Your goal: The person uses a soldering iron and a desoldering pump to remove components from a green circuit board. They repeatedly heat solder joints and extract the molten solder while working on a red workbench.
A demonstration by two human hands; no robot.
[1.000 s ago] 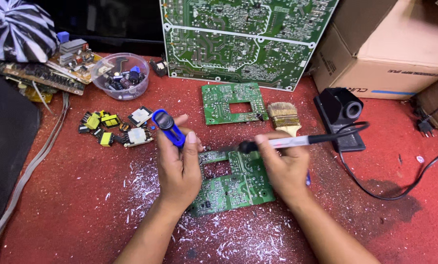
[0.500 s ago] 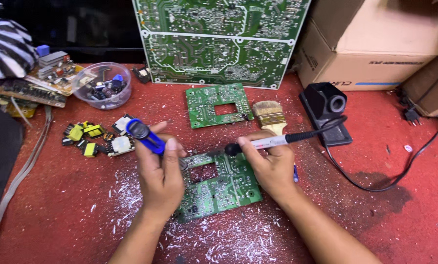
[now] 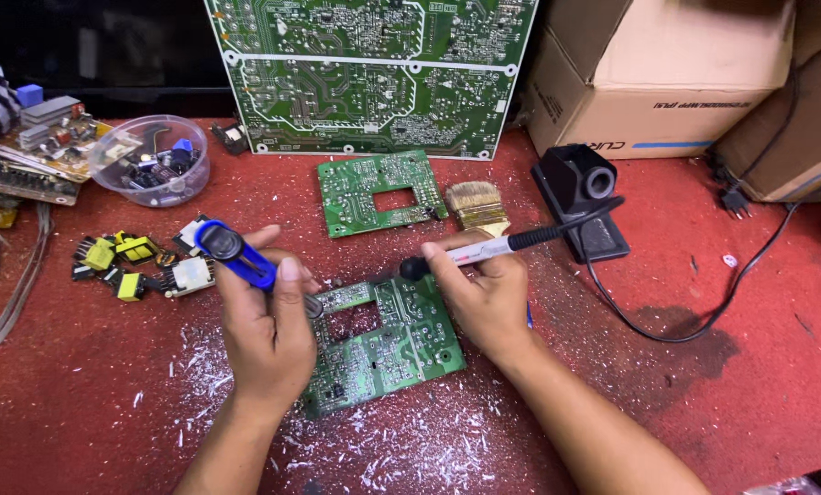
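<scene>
My left hand (image 3: pixel 268 344) grips a blue pump (image 3: pixel 236 257), fingers wrapped tight, pinning the board (image 3: pixel 388 353) flat on the red mat (image 3: pixel 704 385). My right hand (image 3: pixel 484 298) pinches the iron (image 3: pixel 484 249) pen-style, steadying its tip at the board's far edge.

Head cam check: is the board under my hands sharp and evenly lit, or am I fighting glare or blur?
Head view: green circuit board is sharp and evenly lit, without glare; soft shadows under left hand and right hand; the cardboard box at the top edge is slightly blurred; far left is dark.
</scene>
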